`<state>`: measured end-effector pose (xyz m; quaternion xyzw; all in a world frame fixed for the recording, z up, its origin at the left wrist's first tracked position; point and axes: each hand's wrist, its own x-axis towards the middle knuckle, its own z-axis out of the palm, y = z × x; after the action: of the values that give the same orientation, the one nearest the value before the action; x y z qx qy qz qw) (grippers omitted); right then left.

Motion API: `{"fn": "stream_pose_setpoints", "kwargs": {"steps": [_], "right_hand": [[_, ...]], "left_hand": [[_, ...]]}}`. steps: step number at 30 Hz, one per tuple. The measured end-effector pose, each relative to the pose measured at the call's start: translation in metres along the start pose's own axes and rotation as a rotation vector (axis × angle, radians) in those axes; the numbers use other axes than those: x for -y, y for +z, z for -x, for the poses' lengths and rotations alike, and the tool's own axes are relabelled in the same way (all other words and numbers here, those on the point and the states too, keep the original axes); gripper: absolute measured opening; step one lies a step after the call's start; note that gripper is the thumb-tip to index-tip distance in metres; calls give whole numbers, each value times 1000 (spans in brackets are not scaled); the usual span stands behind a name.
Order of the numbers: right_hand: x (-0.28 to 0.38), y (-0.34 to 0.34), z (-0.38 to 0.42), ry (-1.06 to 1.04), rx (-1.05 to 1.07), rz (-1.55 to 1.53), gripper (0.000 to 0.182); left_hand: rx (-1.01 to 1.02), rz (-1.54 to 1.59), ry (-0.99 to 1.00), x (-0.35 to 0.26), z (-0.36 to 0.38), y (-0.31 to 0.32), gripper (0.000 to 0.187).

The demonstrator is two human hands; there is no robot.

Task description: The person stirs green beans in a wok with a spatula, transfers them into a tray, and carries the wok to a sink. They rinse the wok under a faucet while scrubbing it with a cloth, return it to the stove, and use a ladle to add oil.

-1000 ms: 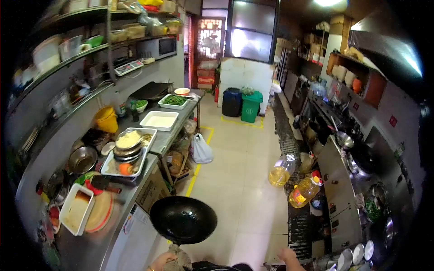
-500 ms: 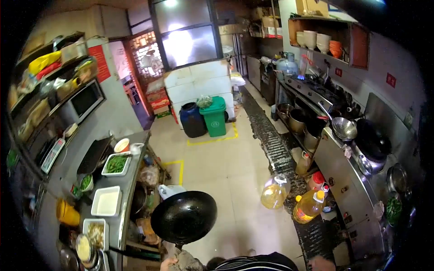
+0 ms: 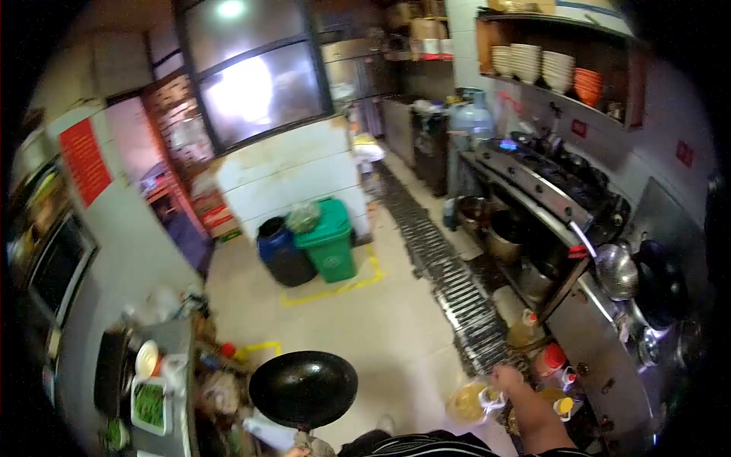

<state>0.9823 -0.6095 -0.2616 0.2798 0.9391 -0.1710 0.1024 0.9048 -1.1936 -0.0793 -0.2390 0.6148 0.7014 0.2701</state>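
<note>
My left hand (image 3: 298,451) is at the bottom edge, closed round the handle of a black wok (image 3: 304,388) through a grey cloth (image 3: 318,445). The wok is held above the floor and looks empty. At the lower right my right hand (image 3: 506,376) is closed at the top of a clear plastic jug (image 3: 466,402) of yellow oil, near its handle. A second oil bottle with a yellow cap (image 3: 562,408) stands partly behind my forearm.
A metal floor grate (image 3: 472,312) runs along the right. The stove (image 3: 533,179) has a lit blue flame. A green bin (image 3: 327,244) and a blue barrel (image 3: 285,251) stand ahead. The left counter (image 3: 179,381) bears a tray of greens (image 3: 151,404).
My right hand has reached out to the clear oil jug and closed at its top. The view has moved nearer the bins and stove. The wok stays in my left hand.
</note>
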Motion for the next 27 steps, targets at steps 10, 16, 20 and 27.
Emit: {"fn": "stream_pose_setpoints", "kwargs": {"steps": [10,16,20,27], "right_hand": [[-79,-6,-14,733,484,-160,31],[-100,-57,-198,795,378,-307,35],[-93,-153,-351,638,30,-443,38],[-61,-295,-502,419,-306,-519,37]], "left_hand": [[357,-328,2,-225,-310,259,43],[515,-437,54,-320,-442,462,48],[737,-517,129,-387,-512,591,52],[1168,-581,62,-491,-622,880,45]]}}
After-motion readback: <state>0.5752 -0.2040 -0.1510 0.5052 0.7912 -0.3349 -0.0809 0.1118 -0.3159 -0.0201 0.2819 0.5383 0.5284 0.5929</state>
